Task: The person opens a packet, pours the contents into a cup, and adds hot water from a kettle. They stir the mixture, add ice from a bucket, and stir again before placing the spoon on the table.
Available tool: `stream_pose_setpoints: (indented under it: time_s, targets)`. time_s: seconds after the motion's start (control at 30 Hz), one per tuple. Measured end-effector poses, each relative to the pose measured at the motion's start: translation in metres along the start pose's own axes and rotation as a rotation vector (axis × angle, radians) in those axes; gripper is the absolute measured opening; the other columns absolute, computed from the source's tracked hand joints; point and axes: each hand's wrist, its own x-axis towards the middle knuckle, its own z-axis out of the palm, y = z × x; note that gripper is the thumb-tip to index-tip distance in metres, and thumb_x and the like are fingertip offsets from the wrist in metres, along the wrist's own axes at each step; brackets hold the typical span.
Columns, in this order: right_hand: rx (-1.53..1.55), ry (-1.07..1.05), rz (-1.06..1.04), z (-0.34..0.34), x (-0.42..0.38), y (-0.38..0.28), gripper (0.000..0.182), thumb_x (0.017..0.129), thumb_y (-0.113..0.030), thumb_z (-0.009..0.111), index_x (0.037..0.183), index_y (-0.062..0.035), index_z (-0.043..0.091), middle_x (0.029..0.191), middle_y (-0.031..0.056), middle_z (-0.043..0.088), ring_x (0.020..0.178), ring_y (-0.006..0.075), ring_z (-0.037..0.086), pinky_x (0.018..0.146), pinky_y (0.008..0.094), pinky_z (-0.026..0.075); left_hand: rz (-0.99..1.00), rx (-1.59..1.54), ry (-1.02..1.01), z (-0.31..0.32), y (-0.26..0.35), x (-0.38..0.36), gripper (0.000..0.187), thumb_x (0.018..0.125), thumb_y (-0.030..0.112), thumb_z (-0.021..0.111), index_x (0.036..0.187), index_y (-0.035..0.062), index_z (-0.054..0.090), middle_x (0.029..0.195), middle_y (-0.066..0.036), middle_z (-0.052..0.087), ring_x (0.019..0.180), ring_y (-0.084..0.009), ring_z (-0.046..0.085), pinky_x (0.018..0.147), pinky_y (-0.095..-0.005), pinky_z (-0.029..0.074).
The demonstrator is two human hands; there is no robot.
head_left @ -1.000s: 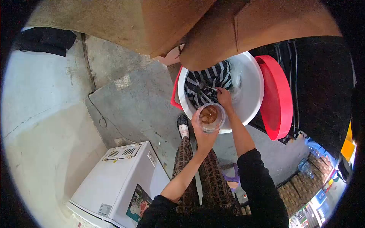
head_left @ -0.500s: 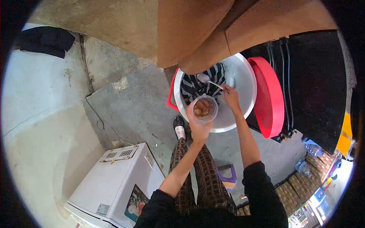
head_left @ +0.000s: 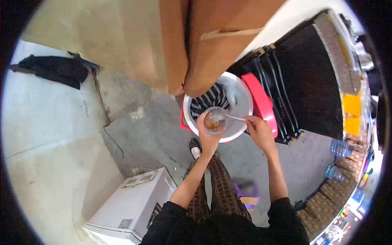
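Note:
My left hand is wrapped round a clear plastic cup with brown contents. My right hand grips the handle of a metal spoon, whose bowl is at the cup's mouth. The spoon's bowl looks pale and blurred, so I cannot make out what is on it. Beneath both hands is a round white tub. A black-and-grey striped cloth or bag lies in it, beside something pale and translucent, possibly ice.
A red lid leans at the tub's right, against a black panel. Brown cardboard overhangs the tub's far side. A white appliance stands at lower left, a purple stool behind my legs. Water bottles are at right.
The spoon has moved from over the striped cloth to the cup's mouth, and my right hand has shifted right and toward me. My left hand still holds the cup. The view has tilted.

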Motion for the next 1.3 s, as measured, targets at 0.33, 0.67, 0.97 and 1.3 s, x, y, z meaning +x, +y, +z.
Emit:
stream_pose_setpoints:
  time_s: [0.33,0.67,0.97,1.3]
  targets:
    - [-0.163,0.321,-0.637,-0.126,-0.089,-0.089,0.014,0.073,-0.015,0.064,0.087,-0.0137,0.067,0.083,-0.0006,0.063,0.078,0.0156,0.060,0.067,0.0293,0.049,0.372,0.114,-0.515,-0.009,0.189,0.001,0.088,0.061,0.009,0.083,0.130,0.0032,0.030,0.122,-0.013,0.046,0.115,-0.0229,0.047,0.100,-0.0356,0.036]
    - [-0.307,0.411,-0.475,-0.204,-0.198,-0.087,0.013,0.081,-0.022,0.061,0.091,-0.0137,0.066,0.086,-0.0025,0.061,0.079,0.0161,0.053,0.073,0.0310,0.038,0.202,-0.357,-1.085,0.060,0.281,-0.062,0.080,0.060,0.000,0.081,0.125,0.0028,0.033,0.120,-0.014,0.047,0.115,-0.0234,0.047,0.098,-0.0379,0.039]
    - [-0.293,0.529,-0.495,-0.278,-0.298,-0.012,0.013,0.079,-0.025,0.062,0.090,-0.0191,0.066,0.085,-0.0061,0.058,0.082,0.0129,0.053,0.069,0.0293,0.036,-0.031,-0.390,-1.458,0.150,0.342,-0.158,0.081,0.062,-0.001,0.079,0.128,0.0027,0.033,0.128,-0.012,0.042,0.119,-0.0217,0.044,0.099,-0.0343,0.038]
    - [-0.270,0.623,-0.249,-0.351,-0.387,0.075,0.011,0.081,-0.023,0.063,0.079,-0.0127,0.063,0.076,-0.0011,0.060,0.074,0.0159,0.052,0.067,0.0295,0.037,-0.034,-0.444,-1.560,0.265,0.354,-0.267,0.083,0.062,-0.002,0.079,0.130,0.0058,0.032,0.127,-0.011,0.043,0.120,-0.0201,0.043,0.101,-0.0341,0.036]
